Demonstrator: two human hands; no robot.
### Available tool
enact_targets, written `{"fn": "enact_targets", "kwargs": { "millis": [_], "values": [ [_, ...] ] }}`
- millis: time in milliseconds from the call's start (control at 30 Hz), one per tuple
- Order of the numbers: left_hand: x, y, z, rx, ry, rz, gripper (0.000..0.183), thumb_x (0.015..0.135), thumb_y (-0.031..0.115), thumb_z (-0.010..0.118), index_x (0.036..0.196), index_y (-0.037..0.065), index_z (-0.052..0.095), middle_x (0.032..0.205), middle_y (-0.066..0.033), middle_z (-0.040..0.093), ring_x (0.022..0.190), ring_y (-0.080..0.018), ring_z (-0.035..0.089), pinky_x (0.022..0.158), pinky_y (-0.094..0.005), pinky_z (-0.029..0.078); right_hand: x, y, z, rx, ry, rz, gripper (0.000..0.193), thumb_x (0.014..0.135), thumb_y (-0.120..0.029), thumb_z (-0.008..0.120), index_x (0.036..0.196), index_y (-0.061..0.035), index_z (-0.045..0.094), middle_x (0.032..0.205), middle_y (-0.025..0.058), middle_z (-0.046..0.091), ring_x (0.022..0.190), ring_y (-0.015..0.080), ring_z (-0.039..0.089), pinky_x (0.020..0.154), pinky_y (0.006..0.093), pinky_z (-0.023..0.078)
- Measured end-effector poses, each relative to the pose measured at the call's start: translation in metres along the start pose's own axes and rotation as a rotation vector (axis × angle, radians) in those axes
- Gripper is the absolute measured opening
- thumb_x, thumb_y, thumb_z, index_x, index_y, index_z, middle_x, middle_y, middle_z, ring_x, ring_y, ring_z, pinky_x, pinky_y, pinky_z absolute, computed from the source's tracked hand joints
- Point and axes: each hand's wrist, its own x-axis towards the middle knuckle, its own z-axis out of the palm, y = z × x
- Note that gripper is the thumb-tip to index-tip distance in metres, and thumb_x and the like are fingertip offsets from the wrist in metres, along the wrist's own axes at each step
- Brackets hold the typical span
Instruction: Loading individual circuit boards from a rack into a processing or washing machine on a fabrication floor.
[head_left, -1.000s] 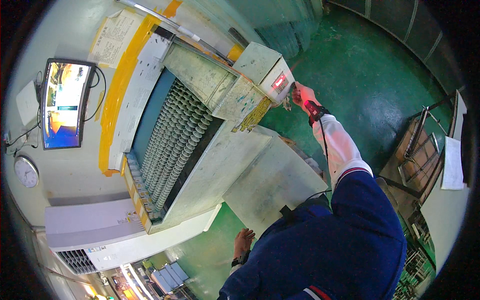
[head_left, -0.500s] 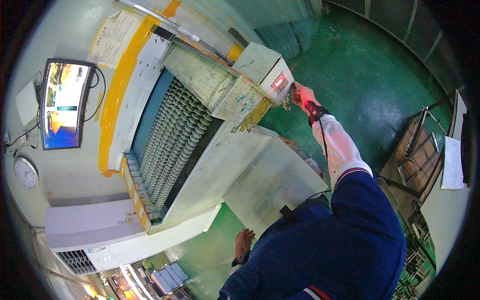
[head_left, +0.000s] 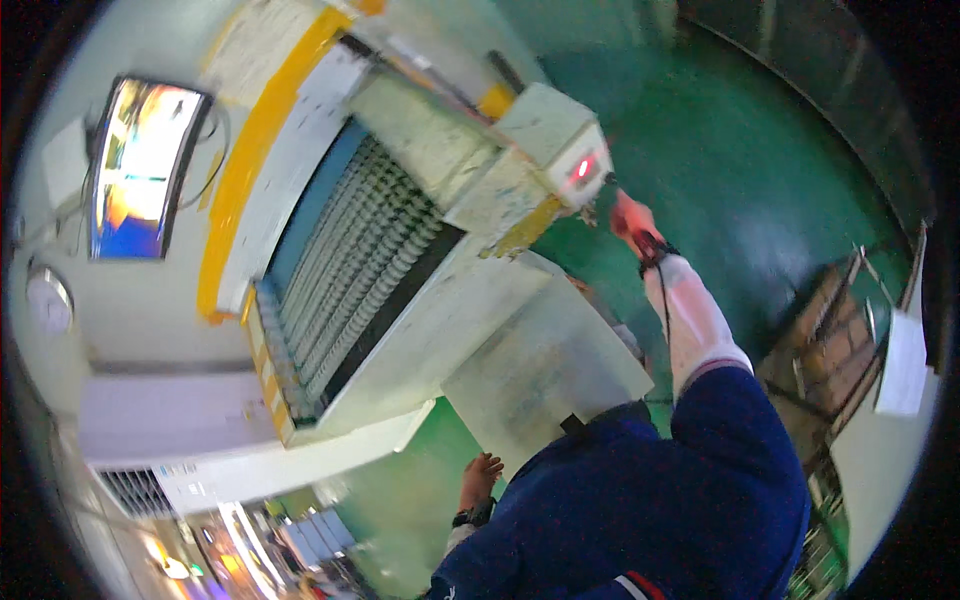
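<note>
My right hand [head_left: 628, 213], in a red glove with a white sleeve behind it, reaches up to the grey control box [head_left: 556, 140] of a large pale machine [head_left: 400, 260]. The hand sits just beside the box's red lit display [head_left: 583, 168]; whether its fingers press or grip anything is too small to see. My left hand [head_left: 481, 476] hangs low beside my blue jacket, bare, fingers loosely apart and holding nothing. It is near the edge of the machine's flat table [head_left: 540, 370].
A screen [head_left: 140, 170] hangs on the wall at the left, with a round clock [head_left: 48, 300] below it. A yellow band [head_left: 250, 160] frames the machine. Wooden pallets [head_left: 830, 340] and a white sheet [head_left: 905, 365] stand at the right on the green floor [head_left: 760, 170].
</note>
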Motion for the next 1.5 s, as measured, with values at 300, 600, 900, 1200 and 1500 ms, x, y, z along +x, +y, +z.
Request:
{"fn": "enact_targets", "kwargs": {
  "millis": [300, 600, 900, 1200, 1500],
  "values": [
    [0.014, -0.003, 0.047, -0.169, 0.118, -0.044, 0.036, 0.089, 0.030, 0.055, 0.109, 0.000, 0.052, 0.097, -0.0135, 0.063, 0.078, -0.0223, 0.062, 0.064, -0.0311, 0.050, -0.003, 0.152, -0.076, -0.205, -0.096, 0.422, 0.028, 0.084, -0.019, 0.052, 0.058, -0.0125, 0.043, 0.050, 0.0016, 0.041, 0.040, 0.0127, 0.042, 0.033, 0.0278, 0.029],
    [0.088, 0.003, 0.180, -0.128, 0.134, -0.140, 0.047, 0.084, 0.043, 0.061, 0.108, 0.003, 0.056, 0.094, -0.0074, 0.062, 0.080, -0.0177, 0.060, 0.067, -0.0314, 0.050, 0.142, 0.119, -0.067, -0.588, -0.374, 0.930, 0.029, 0.087, -0.013, 0.046, 0.063, -0.0108, 0.030, 0.058, 0.0010, 0.026, 0.048, 0.0153, 0.023, 0.044, 0.0295, 0.020],
    [0.102, -0.027, 0.234, -0.057, -0.312, -0.113, 0.049, 0.084, 0.044, 0.060, 0.110, 0.003, 0.060, 0.101, -0.0055, 0.063, 0.089, -0.0161, 0.057, 0.076, -0.0342, 0.047, 0.287, 0.105, -0.033, -1.040, -0.575, 1.031, 0.030, 0.088, -0.034, 0.045, 0.069, -0.0113, 0.045, 0.058, 0.0009, 0.039, 0.050, 0.0181, 0.034, 0.041, 0.0306, 0.026],
    [0.079, -0.167, 0.207, -0.129, -0.193, 0.027, 0.050, 0.083, 0.045, 0.061, 0.116, 0.007, 0.058, 0.110, -0.0049, 0.061, 0.099, -0.0189, 0.054, 0.085, -0.0370, 0.043, 0.165, 0.198, 0.071, -1.542, -0.965, 0.822, 0.025, 0.082, -0.034, 0.050, 0.075, -0.0093, 0.050, 0.058, 0.0016, 0.043, 0.048, 0.0188, 0.039, 0.043, 0.0322, 0.035],
    [0.043, -0.295, 0.170, -0.664, -0.118, 0.153, 0.039, 0.082, 0.038, 0.063, 0.110, 0.010, 0.061, 0.103, -0.0021, 0.061, 0.094, -0.0165, 0.055, 0.080, -0.0326, 0.046, 0.006, 0.342, 0.131, -1.865, -1.287, 0.736, 0.021, 0.082, -0.020, 0.056, 0.083, 0.0010, 0.056, 0.070, 0.0129, 0.060, 0.056, 0.0217, 0.059, 0.048, 0.0323, 0.050]
  ]
}}
